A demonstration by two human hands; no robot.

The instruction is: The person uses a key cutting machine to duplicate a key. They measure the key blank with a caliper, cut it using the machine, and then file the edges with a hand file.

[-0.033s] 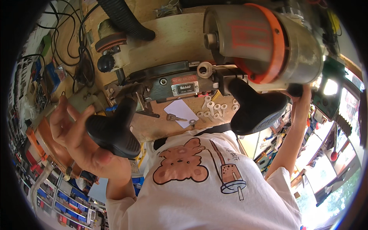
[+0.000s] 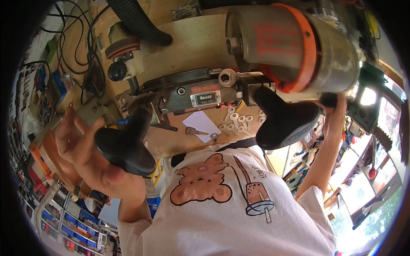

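Observation:
A key-cutting machine (image 2: 171, 96) stands before me, with a black three-lobed clamp knob on each side. Beside the left clamp knob (image 2: 128, 145) is my left hand (image 2: 87, 153), its fingers spread and lightly bent, the thumb tip close under a lobe. Whether the palm touches the knob I cannot tell. My right hand (image 2: 333, 109) reaches past the right clamp knob (image 2: 284, 117) and closes round a small black round knob (image 2: 328, 100) below the motor; most of its fingers are hidden. A key (image 2: 226, 77) with a round holed head sits in the machine by the right clamp.
Several loose keys (image 2: 241, 121) lie on the wooden bench. A darker key (image 2: 195, 131) rests on white paper (image 2: 203, 121). A large motor housing (image 2: 273, 38) with an orange band fills the upper right. A black ribbed hose (image 2: 141, 21) and cables (image 2: 87, 42) are at upper left.

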